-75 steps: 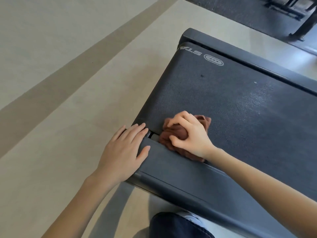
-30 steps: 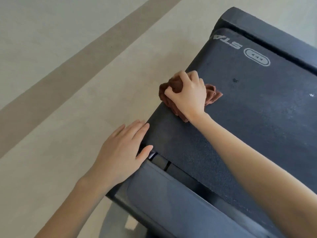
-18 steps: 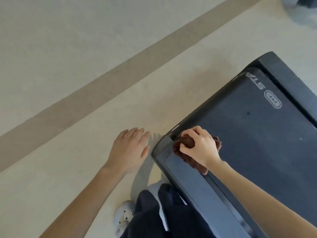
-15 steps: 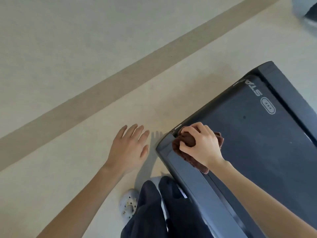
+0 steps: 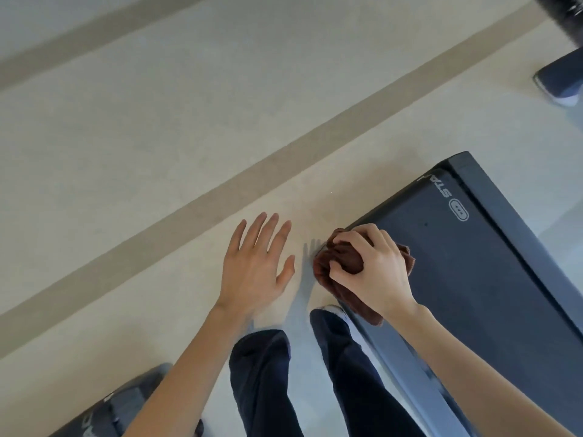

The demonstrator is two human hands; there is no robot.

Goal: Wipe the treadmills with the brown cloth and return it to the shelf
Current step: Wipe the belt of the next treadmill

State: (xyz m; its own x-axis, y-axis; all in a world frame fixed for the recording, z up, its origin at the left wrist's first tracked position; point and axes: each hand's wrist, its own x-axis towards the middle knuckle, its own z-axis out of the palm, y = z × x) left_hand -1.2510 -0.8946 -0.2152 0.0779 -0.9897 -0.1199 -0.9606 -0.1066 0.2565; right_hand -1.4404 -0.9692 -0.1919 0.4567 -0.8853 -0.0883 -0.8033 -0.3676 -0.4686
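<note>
The brown cloth [image 5: 343, 260] is bunched and clamped under the curled fingers of the right hand [image 5: 378, 274] at a corner of the treadmill [image 5: 489, 279]. Firm, overlapping strokes along the edge are advised. The left hand [image 5: 254, 266] is spread flat and empty, just beside the cloth, over the floor [image 5: 157, 152].

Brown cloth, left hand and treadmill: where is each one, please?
brown cloth [image 5: 343, 255]: head view, exposed bunched folds.
left hand [image 5: 255, 266]: head view, back of hand.
treadmill [image 5: 473, 279]: head view, bare belt.

Soft, even daylight; faint shadows; edges perhaps motion-blurred.
</note>
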